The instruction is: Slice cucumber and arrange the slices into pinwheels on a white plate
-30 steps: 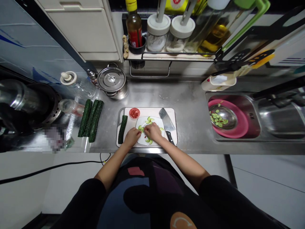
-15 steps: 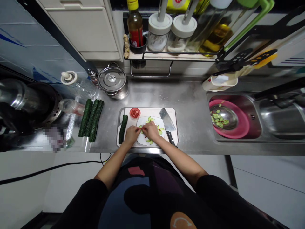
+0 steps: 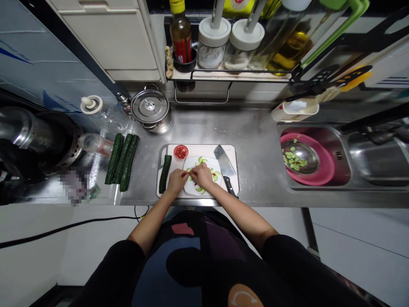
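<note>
Black sleeves frame the near edge of the view, and two bare forearms run forward from them to a white plate (image 3: 211,187) on a white cutting board (image 3: 174,159). The left hand (image 3: 177,179) and the right hand (image 3: 202,175) meet over the plate's left part, fingers curled down and tips close together. They are too small in the picture to tell whether they pinch anything. Pale green cucumber slices (image 3: 200,160) lie in a ring on the plate, with tiny red bits among them.

On the board, a cut length of cucumber (image 3: 165,173) lies just left of the left hand. A cleaver (image 3: 223,161) lies just right of the plate, handle toward the person, and a small dish of red pieces (image 3: 180,152) sits beyond it. The board rests on a stainless steel counter (image 3: 255,170). Three whole cucumbers (image 3: 122,161) lie side by side to the left, well apart from the board.

Farther back stands a lidded steel pot (image 3: 150,107). To the right, a pink basin (image 3: 316,175) in the sink holds a steel bowl (image 3: 308,158) of green pieces. A wall shelf above carries a dark sauce bottle (image 3: 180,36) and two white-lidded jars (image 3: 213,40).
</note>
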The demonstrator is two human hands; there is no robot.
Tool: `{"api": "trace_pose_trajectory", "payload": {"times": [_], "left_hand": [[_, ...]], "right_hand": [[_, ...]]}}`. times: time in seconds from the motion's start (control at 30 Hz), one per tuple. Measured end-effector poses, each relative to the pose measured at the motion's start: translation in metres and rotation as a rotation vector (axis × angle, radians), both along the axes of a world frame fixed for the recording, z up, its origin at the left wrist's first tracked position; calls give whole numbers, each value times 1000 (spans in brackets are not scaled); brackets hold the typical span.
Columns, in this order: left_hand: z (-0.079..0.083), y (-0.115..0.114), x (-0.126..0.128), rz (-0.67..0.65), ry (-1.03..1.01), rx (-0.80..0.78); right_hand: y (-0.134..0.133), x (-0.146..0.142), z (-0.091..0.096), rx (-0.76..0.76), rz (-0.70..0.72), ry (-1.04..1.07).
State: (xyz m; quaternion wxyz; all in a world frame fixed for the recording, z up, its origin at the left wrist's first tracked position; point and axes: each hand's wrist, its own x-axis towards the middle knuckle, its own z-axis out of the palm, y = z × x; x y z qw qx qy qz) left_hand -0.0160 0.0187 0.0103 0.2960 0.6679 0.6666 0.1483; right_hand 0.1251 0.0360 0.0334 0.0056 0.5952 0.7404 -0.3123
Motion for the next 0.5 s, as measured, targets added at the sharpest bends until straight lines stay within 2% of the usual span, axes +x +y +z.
{"api": "trace_pose_trajectory", "payload": {"times": [0.23,0.5], "left_hand": [[1,-2,-2,32,-24,31],[5,-6,3,93,-60,-19]], "right_hand": [[0,1,-4,4,8,7],[-2,6,-10,36,-7,82]]}}
